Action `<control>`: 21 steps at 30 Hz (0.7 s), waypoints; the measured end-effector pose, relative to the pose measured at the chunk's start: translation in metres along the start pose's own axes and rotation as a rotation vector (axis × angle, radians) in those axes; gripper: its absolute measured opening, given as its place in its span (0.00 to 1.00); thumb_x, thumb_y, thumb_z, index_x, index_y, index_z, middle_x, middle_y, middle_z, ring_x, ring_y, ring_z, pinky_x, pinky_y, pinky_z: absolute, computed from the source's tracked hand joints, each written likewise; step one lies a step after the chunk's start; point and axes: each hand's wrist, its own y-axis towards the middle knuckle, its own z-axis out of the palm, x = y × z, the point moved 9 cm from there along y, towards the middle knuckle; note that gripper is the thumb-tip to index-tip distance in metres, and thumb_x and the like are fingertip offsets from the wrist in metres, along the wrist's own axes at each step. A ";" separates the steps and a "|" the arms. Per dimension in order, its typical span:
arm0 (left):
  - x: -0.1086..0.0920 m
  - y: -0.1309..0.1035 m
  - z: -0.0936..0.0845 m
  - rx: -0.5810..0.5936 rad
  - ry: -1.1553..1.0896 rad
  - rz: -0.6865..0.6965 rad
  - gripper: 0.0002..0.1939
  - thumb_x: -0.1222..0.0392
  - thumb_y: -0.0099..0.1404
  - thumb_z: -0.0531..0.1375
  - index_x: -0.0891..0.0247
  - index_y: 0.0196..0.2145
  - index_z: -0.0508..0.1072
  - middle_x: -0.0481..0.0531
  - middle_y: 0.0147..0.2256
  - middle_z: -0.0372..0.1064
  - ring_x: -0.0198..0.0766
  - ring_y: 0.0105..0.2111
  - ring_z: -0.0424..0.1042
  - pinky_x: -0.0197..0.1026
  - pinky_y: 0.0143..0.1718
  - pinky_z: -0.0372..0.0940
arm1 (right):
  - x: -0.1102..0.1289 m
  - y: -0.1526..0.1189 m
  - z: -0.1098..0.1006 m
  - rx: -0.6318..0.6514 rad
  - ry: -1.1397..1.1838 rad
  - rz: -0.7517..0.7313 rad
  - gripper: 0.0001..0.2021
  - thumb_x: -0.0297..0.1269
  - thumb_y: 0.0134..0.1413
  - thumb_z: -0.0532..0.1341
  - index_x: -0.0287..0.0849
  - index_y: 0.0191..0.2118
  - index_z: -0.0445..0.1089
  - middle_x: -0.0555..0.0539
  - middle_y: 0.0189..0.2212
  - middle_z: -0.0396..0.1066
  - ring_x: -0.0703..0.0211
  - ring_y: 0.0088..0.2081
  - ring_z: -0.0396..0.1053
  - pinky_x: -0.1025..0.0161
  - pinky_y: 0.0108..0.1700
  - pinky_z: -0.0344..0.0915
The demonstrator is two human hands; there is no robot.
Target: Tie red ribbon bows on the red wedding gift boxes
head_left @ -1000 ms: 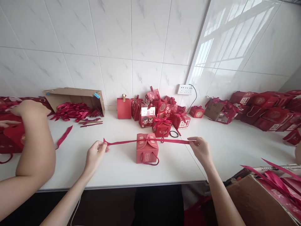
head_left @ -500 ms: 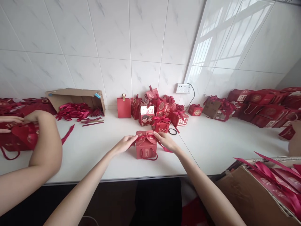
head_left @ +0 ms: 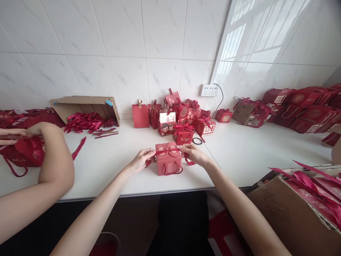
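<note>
A red gift box (head_left: 168,168) with gold print and a twisted cord handle stands upright on the white table in front of me. Its top flaps lie folded down, and a dark red ribbon (head_left: 167,150) crosses over them. At the box's left side my left hand (head_left: 144,159) pinches one end of the ribbon. My right hand (head_left: 194,153) pinches the other end at the right side, and a loose tail of ribbon hangs below it. The ribbon is pulled across the top between both hands.
Finished-looking red boxes (head_left: 183,133) cluster behind, beside a black ring (head_left: 197,141). A tipped cardboard box (head_left: 85,101) spills ribbons at left. Another person's arm (head_left: 54,156) works on a red box at far left. An open carton (head_left: 287,206) of boxes stands right; more boxes (head_left: 301,103) are stacked behind.
The box's raised top flaps have gone down flat, with the ribbon now drawn straight across them. Both hands have moved slightly apart, outward from the box top. The view has shifted a little.
</note>
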 end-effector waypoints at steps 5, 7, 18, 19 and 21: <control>-0.004 -0.005 0.003 0.018 -0.029 0.013 0.19 0.52 0.51 0.65 0.63 0.17 0.59 0.45 0.20 0.59 0.31 0.24 0.63 0.36 0.31 0.63 | -0.003 -0.002 -0.007 0.034 -0.045 0.018 0.22 0.55 0.39 0.65 0.41 0.21 0.59 0.54 0.17 0.61 0.69 0.20 0.56 0.68 0.22 0.49; -0.005 -0.010 0.008 0.028 -0.045 0.010 0.21 0.52 0.51 0.65 0.63 0.15 0.57 0.44 0.19 0.57 0.31 0.23 0.62 0.36 0.31 0.63 | -0.002 -0.010 -0.007 0.044 -0.064 0.026 0.22 0.54 0.41 0.64 0.41 0.21 0.58 0.54 0.16 0.60 0.69 0.18 0.54 0.68 0.20 0.46; 0.000 -0.021 0.014 0.029 0.098 -0.067 0.19 0.50 0.50 0.64 0.63 0.16 0.59 0.46 0.17 0.58 0.32 0.19 0.62 0.33 0.17 0.52 | 0.006 -0.045 0.003 0.096 -0.134 0.094 0.21 0.53 0.44 0.63 0.41 0.22 0.57 0.56 0.15 0.59 0.70 0.18 0.55 0.69 0.19 0.43; -0.003 -0.022 0.012 0.028 0.134 -0.081 0.19 0.50 0.50 0.63 0.63 0.16 0.61 0.46 0.17 0.59 0.31 0.18 0.61 0.32 0.16 0.49 | 0.013 -0.046 0.004 0.107 -0.166 0.092 0.20 0.52 0.45 0.63 0.41 0.22 0.57 0.55 0.16 0.59 0.70 0.18 0.55 0.69 0.19 0.44; -0.011 -0.024 0.010 0.031 0.225 -0.108 0.17 0.50 0.51 0.62 0.63 0.18 0.62 0.46 0.16 0.59 0.30 0.16 0.59 0.32 0.15 0.46 | 0.028 -0.050 0.006 0.139 -0.279 0.082 0.18 0.50 0.46 0.62 0.40 0.22 0.61 0.54 0.16 0.61 0.69 0.19 0.57 0.68 0.21 0.49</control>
